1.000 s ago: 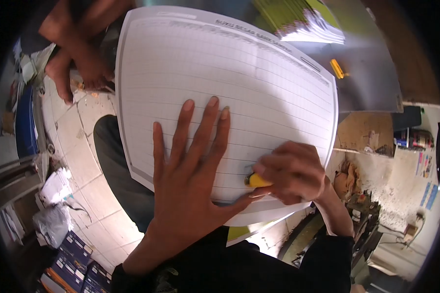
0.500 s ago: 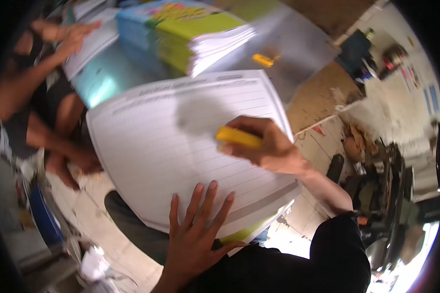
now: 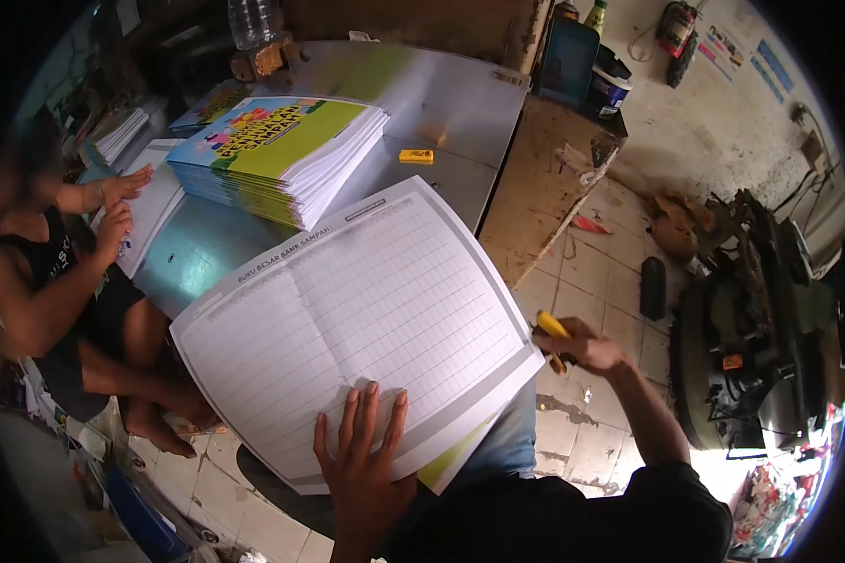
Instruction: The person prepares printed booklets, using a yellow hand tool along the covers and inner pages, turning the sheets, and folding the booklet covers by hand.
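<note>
A large open booklet of ruled sheets (image 3: 404,310) lies across my lap, its printed heading toward the metal table. My left hand (image 3: 361,450) rests flat on its lower part, fingers spread. Beyond the booklet's right edge, my right hand (image 3: 582,349) is closed around a yellow tool (image 3: 551,325), whose exact kind I cannot make out. On the table, a thick stack of booklets with blue and green covers (image 3: 263,141) stands behind the sheets. A small yellow box (image 3: 416,157) lies right of the stack.
The metal table (image 3: 441,94) spans the top. At the left sits another person (image 3: 47,272), hands over papers (image 3: 155,202). A wooden box (image 3: 545,178) adjoins the table at the right. Dark machinery (image 3: 760,338) stands on the tiled floor (image 3: 601,263) at the far right.
The view has shifted, showing more of the table and stack. My right hand has moved off the sheets to their right edge with the yellow tool. My left hand stays on the lower part.
</note>
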Motion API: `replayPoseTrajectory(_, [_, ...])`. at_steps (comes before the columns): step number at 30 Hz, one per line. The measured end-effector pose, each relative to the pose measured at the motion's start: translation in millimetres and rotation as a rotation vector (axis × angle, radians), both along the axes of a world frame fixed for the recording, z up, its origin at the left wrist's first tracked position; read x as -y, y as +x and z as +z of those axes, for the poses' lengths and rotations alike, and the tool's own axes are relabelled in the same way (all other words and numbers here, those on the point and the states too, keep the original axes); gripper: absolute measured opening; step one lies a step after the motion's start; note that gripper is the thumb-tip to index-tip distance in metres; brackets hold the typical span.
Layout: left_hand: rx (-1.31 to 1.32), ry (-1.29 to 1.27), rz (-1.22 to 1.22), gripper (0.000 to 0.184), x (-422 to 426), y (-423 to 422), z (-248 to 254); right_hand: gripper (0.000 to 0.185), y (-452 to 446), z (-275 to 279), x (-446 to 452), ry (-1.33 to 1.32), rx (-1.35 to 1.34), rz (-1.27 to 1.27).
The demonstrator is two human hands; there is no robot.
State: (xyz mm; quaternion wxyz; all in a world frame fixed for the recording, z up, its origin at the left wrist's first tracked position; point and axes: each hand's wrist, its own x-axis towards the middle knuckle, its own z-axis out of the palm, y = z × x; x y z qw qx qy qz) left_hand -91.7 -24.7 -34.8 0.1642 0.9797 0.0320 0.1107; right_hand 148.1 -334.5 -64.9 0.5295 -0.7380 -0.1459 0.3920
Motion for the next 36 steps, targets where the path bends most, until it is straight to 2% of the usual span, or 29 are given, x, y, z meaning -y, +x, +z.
replayPoseTrajectory(1, [0.022, 0.02, -0.004, 0.072, -0.2, -1.5, 0.7, 0.037, -7.1, -3.3, 2.1, 0.009, 0.0, 0.006])
replayPoseTrajectory(3, [0.027, 0.007, 0.0, 0.069, -0.1, -2.8, 6.7, 0.033, -18.6, -4.1, 0.1, 0.402, -0.098, 0.004])
replayPoseTrajectory(4, [0.034, -0.015, -0.001, 0.066, -0.7, -2.2, 10.7, 0.033, -21.8, 0.3, -3.1, 0.412, -0.096, 0.007])
replayPoseTrajectory(7, [0.075, 0.033, -0.02, 0.061, -8.0, -2.7, 33.9, 0.044, -31.7, 24.1, -14.0, 0.27, -0.058, -0.229])
replayPoseTrajectory(12, [0.207, 0.029, -0.011, 0.059, -19.1, 1.8, 84.6, 0.043, -48.8, 49.2, -46.5, 0.268, 0.008, -0.283])
replayPoseTrajectory(14, [0.246, -0.101, 0.074, 0.059, -19.9, 4.1, 101.6, 0.041, -55.4, 55.9, -59.5, 0.097, 0.135, -0.204])
replayPoseTrajectory(15, [0.302, -0.126, 0.089, 0.063, -17.9, 8.5, 109.0, 0.04, -53.9, 41.0, -63.3, 0.04, 0.326, -0.146])
replayPoseTrajectory(17, [0.337, -0.176, 0.123, 0.061, -14.9, 12.3, 117.4, 0.047, -61.8, 25.2, -73.3, 0.353, 0.245, -0.22])
replayPoseTrajectory(18, [0.366, -0.223, 0.174, 0.058, -14.4, 13.3, 119.4, 0.051, -65.3, 27.2, -77.6, 0.313, 0.184, -0.262])
replayPoseTrajectory(19, [0.406, -0.172, 0.136, 0.045, -24.8, 17.2, 122.2, 0.054, -69.8, 33.8, -84.1, 0.274, 0.123, -0.305])
replayPoseTrajectory(20, [0.398, -0.167, 0.153, 0.045, -28.4, 20.3, 128.5, 0.052, -66.9, 46.7, -85.2, 0.112, 0.083, -0.287])
replayPoseTrajectory(22, [0.437, -0.02, 0.221, 0.031, -34.7, 26.1, 148.9, 0.05, -66.8, 45.4, -83.4, 0.065, 0.361, -0.296])
replayPoseTrajectory(24, [0.506, 0.217, 0.224, 0.023, -50.7, 39.1, 169.2, 0.053, -66.0, 52.5, -84.8, 0.062, 0.333, -0.28])
replayPoseTrajectory(25, [0.485, 0.239, 0.251, 0.022, -60.9, 45.7, 178.0, 0.052, -66.5, 56.5, -86.3, 0.04, 0.39, -0.272])
replayPoseTrajectory(26, [0.478, 0.241, 0.255, 0.021, -70.0, 54.8, 190.9, 0.052, -66.7, 57.4, -87.4, 0.021, 0.446, -0.264])
replayPoseTrajectory(27, [0.483, 0.355, 0.273, 0.026, -81.3, 64.6, 202.8, 0.051, -64.2, 43.7, -85.8, 0.009, 0.624, -0.234])
replayPoseTrajectory(28, [0.482, 0.366, 0.296, 0.026, -92.7, 74.9, 214.1, 0.051, -63.9, 47.3, -87.6, 0.023, 0.625, -0.211])
replayPoseTrajectory(30, [0.501, 0.489, 0.253, 0.034, -110.9, 95.4, 235.2, 0.048, -61.4, 57.6, -87.8, -0.025, 0.289, -0.215])
replayPoseTrajectory(31, [0.507, 0.497, 0.256, 0.034, -121.0, 100.7, 247.1, 0.046, -59.6, 53.9, -85.2, -0.055, 0.272, -0.181])
replayPoseTrajectory(33, [0.671, 0.794, 0.218, 0.04, -129.8, 107.0, 276.2, 0.045, -58.7, 56.3, -87.8, -0.043, 0.327, -0.163])
replayPoseTrajectory(34, [0.667, 0.626, 0.153, 0.041, -129.2, 106.5, 290.3, 0.045, -60.1, 56.9, -87.5, -0.042, 0.373, -0.147])
replayPoseTrajectory(36, [0.566, -0.229, -0.062, 0.044, -123.1, 102.5, 304.3, 0.045, -59.8, 58.1, -89.3, -0.048, 0.366, -0.168])
